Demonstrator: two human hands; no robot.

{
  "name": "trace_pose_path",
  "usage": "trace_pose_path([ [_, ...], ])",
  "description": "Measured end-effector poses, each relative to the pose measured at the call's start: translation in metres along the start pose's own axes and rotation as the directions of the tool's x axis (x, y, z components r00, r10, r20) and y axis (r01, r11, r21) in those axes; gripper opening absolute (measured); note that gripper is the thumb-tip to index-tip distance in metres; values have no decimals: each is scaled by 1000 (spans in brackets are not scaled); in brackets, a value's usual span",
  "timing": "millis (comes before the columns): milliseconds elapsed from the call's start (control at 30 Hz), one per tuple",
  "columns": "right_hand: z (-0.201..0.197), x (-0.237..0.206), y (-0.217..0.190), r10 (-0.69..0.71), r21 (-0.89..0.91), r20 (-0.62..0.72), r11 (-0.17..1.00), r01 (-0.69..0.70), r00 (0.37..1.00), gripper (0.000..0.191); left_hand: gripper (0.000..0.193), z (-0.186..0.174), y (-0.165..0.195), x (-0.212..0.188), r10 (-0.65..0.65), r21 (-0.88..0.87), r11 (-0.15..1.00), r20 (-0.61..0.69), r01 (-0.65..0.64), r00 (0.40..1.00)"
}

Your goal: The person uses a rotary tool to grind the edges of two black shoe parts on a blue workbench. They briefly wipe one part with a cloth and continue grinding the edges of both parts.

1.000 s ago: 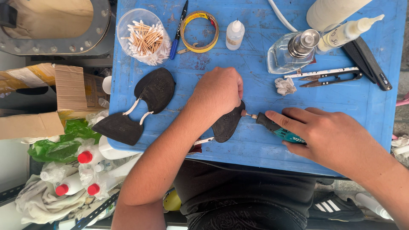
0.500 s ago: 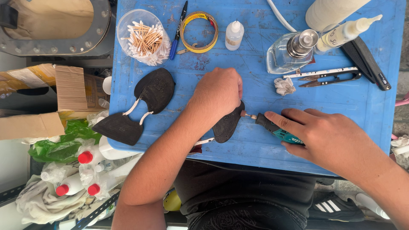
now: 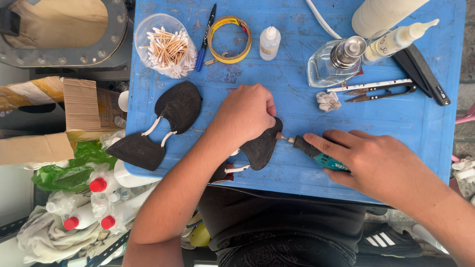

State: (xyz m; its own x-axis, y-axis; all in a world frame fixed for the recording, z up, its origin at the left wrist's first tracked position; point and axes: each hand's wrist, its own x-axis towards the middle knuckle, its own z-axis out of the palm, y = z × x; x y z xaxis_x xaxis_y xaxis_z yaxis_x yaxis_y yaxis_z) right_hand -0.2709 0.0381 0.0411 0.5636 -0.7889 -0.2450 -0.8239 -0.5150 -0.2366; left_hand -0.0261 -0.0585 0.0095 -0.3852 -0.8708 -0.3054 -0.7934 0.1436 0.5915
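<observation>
I have the dark sole piece [image 3: 261, 147] pinned flat near the front edge of the blue desk [image 3: 297, 89], about midway along it. My left hand [image 3: 246, 114] is curled into a loose fist on top of the piece, pressing it down. My right hand [image 3: 377, 163] is closed around a small teal-bodied rotary tool [image 3: 311, 150], whose tip sits right at the piece's right edge, touching or nearly so; I can't tell which.

Compared with the two earlier views, almost nothing has shifted: both hands, the tool and the piece lie where they did, so I judge the work is steady grinding at one spot rather than a new step.

Toward the left edge lies a linked pair of similar dark pieces [image 3: 163, 123] joined by white strips. Along the back edge stand a clear cup of cotton swabs [image 3: 166, 47], a blue pen [image 3: 205, 32], a yellow tape roll [image 3: 229, 39] and a small white dropper bottle [image 3: 269, 43]. Toward the back right corner are a glass bottle with a metal cap [image 3: 336, 62], black snips [image 3: 381, 90] and a crumpled tissue [image 3: 327, 101].
</observation>
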Motion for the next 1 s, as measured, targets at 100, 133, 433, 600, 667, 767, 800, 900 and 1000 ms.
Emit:
trace_pose_path([
  [100,2,0,-1,14,9,20,1000,-14,1000,80,10,4,1,-8,51,-9,999,-76,-52,996],
  [133,2,0,-1,8,6,22,1000,-8,1000,80,10,5,1,-10,56,-19,998,-86,-58,995],
  [433,2,0,-4,87,-23,121,996,-85,989,81,10,11,1,-20,113,-14,993,-165,-117,980],
  [600,2,-2,-5,18,17,31,1000,-18,999,78,11,12,2,-25,104,-36,993,-164,-111,981],
  [667,3,-4,-5,55,22,56,998,-57,997,79,10,14,5,-28,139,16,990,-210,-138,968],
  [767,5,-5,-4,14,36,35,999,-15,999,79,10,14,9,-32,155,63,988,-235,-144,960],
  [800,6,-5,-4,-33,54,2,998,33,999,78,10,15,11,-33,154,70,987,-230,-142,961],
  [900,6,-5,-4,5,60,-12,998,-5,1000,78,10,16,15,-35,175,97,983,-219,-157,960],
  [1000,6,-6,-4,66,32,30,997,-67,997,80,11,16,18,-34,182,98,982,-238,-162,954],
])
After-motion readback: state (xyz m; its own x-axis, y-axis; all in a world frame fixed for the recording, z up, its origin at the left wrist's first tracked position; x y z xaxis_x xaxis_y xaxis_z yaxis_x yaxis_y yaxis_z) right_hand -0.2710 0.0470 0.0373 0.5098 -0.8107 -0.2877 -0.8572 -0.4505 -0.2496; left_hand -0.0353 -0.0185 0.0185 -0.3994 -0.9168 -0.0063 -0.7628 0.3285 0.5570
